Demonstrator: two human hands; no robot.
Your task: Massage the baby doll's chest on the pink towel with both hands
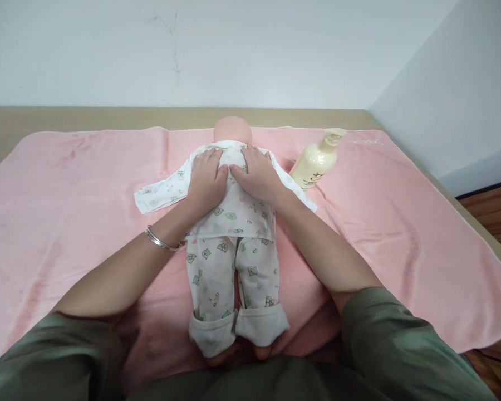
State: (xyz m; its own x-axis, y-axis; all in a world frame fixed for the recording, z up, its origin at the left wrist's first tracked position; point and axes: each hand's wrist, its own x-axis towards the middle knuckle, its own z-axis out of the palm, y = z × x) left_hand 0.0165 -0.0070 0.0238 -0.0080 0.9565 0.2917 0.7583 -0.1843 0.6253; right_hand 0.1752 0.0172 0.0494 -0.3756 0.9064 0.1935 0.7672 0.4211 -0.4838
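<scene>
A baby doll point(232, 129) lies stretched out, its smooth bald head toward the wall and no face showing. It wears a white patterned top point(234, 217) and matching trousers point(256, 273) with rolled cuffs; its feet poke out below. On the left of the doll's upper torso, my left hand point(209, 175) rests flat with fingers extended. My right hand point(259, 172) lies flat on the other side, thumb close to the left thumb. Neither hand grips anything. The top's sleeves spread out to both sides, looking flat.
A pink blanket point(87, 184) covers most of the wooden table point(108, 117). To the right of the doll, a cream pump bottle point(317, 161) stands tilted in the view, near the right sleeve. White walls rise behind and at the right; wooden flooring point(492, 214) shows beyond the table edge.
</scene>
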